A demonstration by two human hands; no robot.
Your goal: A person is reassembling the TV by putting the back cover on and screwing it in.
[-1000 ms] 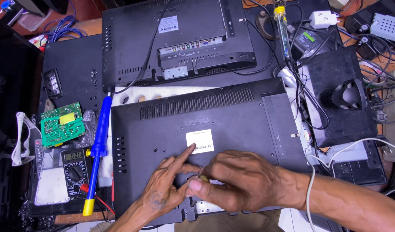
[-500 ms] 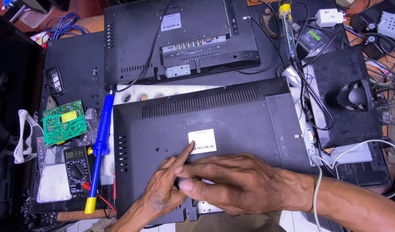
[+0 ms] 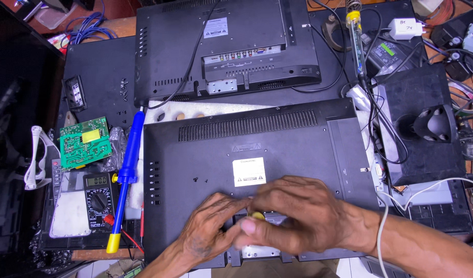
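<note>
A black flat monitor (image 3: 277, 139) lies face down in front of me, its back cover up, with a white label (image 3: 248, 171) in the middle. Both my hands rest on its lower middle part. My right hand (image 3: 303, 219) pinches a small yellow-topped tool (image 3: 256, 216) between thumb and fingers. My left hand (image 3: 208, 237) reaches in from the left and its fingers meet the right hand at that tool; its fingertips are hidden. Two tiny loose screws (image 3: 200, 180) lie on the cover just above my left hand.
A second black monitor (image 3: 221, 46) lies face down behind. On the left are a blue desoldering pump (image 3: 127, 170), a multimeter (image 3: 98, 201) and a green circuit board (image 3: 84, 142). A black monitor stand (image 3: 427, 123), a soldering iron (image 3: 356, 36) and tangled cables crowd the right.
My left index finger no longer points up at the label. Both hands have drawn together lower on the cover, and the yellow tool top now shows between them.
</note>
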